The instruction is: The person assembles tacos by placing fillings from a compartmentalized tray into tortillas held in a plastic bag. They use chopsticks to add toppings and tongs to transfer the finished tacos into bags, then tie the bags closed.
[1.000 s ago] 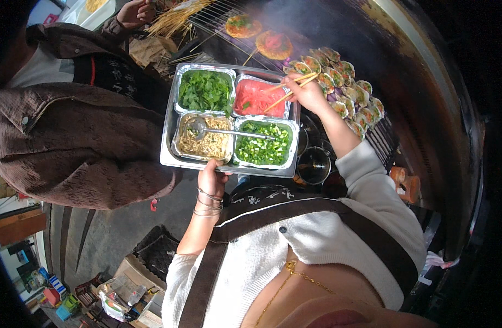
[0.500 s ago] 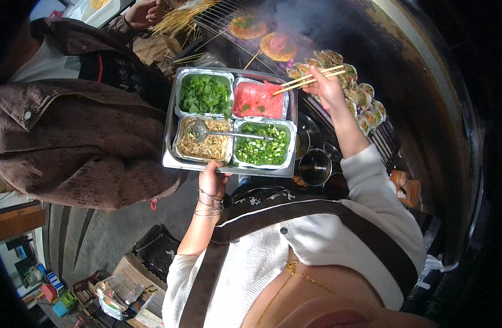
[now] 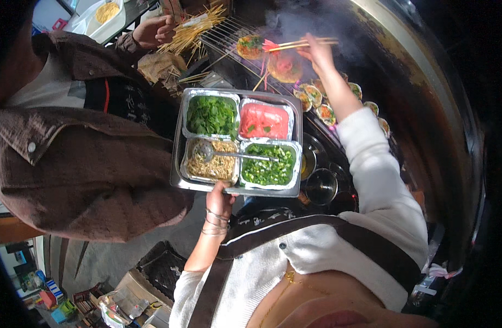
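Observation:
My left hand (image 3: 221,201) grips the near edge of a steel tray (image 3: 270,192). Four foil pans sit in it: leafy greens (image 3: 211,115), pink shreds (image 3: 264,121), minced tan bits (image 3: 221,170) and chopped scallions (image 3: 268,172). A metal spoon (image 3: 207,151) rests on the bits, its handle across the scallions. Over the grill (image 3: 221,34), my right hand (image 3: 318,53) is closed round wooden chopsticks (image 3: 290,46). Pink shreds (image 3: 270,46) are pinched at their tips, some dangling. Below lies a round flat cake (image 3: 285,68), with another topped with greens (image 3: 250,48) to its left.
Filled shells (image 3: 326,113) lie on the grill, partly behind my right forearm. Wooden skewers (image 3: 199,33) are piled at the far left of the grill. Dark bowls (image 3: 321,186) stand right of the tray. A co-worker in a brown jacket (image 3: 81,180) is close on the left; smoke rises.
My right hand has moved from the pink shreds' pan up and away over the grill, carrying some shreds in the chopsticks. The tray sits slightly lower and further right in view.

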### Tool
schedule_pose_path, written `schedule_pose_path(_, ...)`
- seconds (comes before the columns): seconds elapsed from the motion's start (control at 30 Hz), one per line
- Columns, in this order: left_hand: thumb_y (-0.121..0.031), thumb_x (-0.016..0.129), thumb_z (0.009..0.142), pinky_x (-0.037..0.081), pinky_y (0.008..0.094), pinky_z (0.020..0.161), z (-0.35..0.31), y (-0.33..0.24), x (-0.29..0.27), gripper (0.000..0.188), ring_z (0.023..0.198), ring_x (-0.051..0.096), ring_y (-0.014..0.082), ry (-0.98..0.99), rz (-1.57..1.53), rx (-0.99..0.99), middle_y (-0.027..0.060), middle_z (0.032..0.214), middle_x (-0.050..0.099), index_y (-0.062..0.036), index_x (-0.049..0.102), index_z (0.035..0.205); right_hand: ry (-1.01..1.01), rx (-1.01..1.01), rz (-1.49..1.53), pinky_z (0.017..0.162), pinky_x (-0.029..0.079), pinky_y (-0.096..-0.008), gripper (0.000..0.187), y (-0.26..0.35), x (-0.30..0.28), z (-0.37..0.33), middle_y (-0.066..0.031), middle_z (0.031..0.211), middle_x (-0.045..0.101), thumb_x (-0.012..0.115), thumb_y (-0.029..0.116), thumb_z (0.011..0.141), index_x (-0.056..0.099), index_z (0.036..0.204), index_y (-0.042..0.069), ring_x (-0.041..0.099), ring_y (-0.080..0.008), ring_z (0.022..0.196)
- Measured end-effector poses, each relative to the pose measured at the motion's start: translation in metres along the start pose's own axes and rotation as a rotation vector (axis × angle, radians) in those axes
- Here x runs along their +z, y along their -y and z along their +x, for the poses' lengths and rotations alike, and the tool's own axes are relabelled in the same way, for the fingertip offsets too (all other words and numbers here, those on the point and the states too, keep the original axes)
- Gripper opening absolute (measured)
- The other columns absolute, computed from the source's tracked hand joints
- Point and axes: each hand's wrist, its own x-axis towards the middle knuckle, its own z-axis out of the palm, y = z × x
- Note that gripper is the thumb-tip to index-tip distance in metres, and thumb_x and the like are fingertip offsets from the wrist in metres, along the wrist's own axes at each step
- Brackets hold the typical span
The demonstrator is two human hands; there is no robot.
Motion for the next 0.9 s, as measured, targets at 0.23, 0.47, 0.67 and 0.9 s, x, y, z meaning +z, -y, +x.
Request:
schedule_pose_path(0.23, -0.013, 0.048, 0.072, 0.033, 0.0245, 0.039, -0.002, -0.003, 0.001, 0.012, 0.049, 0.051, 0.0174, -0.035, -0.026, -0.014, 0.0068, 0.062, 0.052, -0.0028, 0.05, 0.077, 0.02, -0.33, -1.05, 0.076, 0.043, -0.0382, 0.048, -0.059, 0.056, 0.104, -0.0174, 0.087, 0.06, 0.038, 0.049, 0.081, 0.06, 0.091, 0.008, 0.056, -0.0329, 0.084)
schedule_pose_path(0.47, -0.013, 0.048, 0.074, 0.033, 0.0241, 0.039, -0.006, -0.009, 0.004, 0.014, 0.051, 0.051, 0.0174, -0.097, 0.02, -0.111, 0.0078, 0.066, 0.054, -0.0006, 0.051, 0.079, 0.164, -0.369, -1.19, 0.061, 0.045, -0.0319, 0.041, -0.018, 0.024, 0.095, -0.0108, 0.07, 0.062, 0.044, 0.044, 0.082, 0.061, 0.086, 0.007, 0.06, -0.0219, 0.067)
schedule_pose_path(0.67, -0.012, 0.049, 0.073, 0.032, 0.0233, 0.04, -0.006, -0.009, 0.004, 0.01, 0.052, 0.05, 0.0145, -0.02, -0.055, -0.08, 0.0046, 0.067, 0.055, -0.0035, 0.052, 0.078, 0.183, -0.203, -1.028, 0.061, 0.045, -0.0309, 0.032, 0.009, -0.037, 0.019, -0.0117, 0.073, 0.061, 0.049, 0.034, 0.081, 0.06, 0.089, 0.005, 0.06, -0.0206, 0.065)
schedule_pose_path(0.9, -0.013, 0.049, 0.072, 0.032, 0.0234, 0.04, -0.004, -0.007, 0.004, 0.011, 0.051, 0.05, 0.0146, -0.053, -0.025, -0.046, 0.0043, 0.066, 0.054, -0.0042, 0.051, 0.078, 0.156, -0.276, -0.868, 0.061, 0.047, -0.0296, 0.029, 0.001, -0.026, 0.003, -0.0105, 0.073, 0.062, 0.055, 0.029, 0.079, 0.061, 0.084, 0.001, 0.061, -0.0177, 0.068)
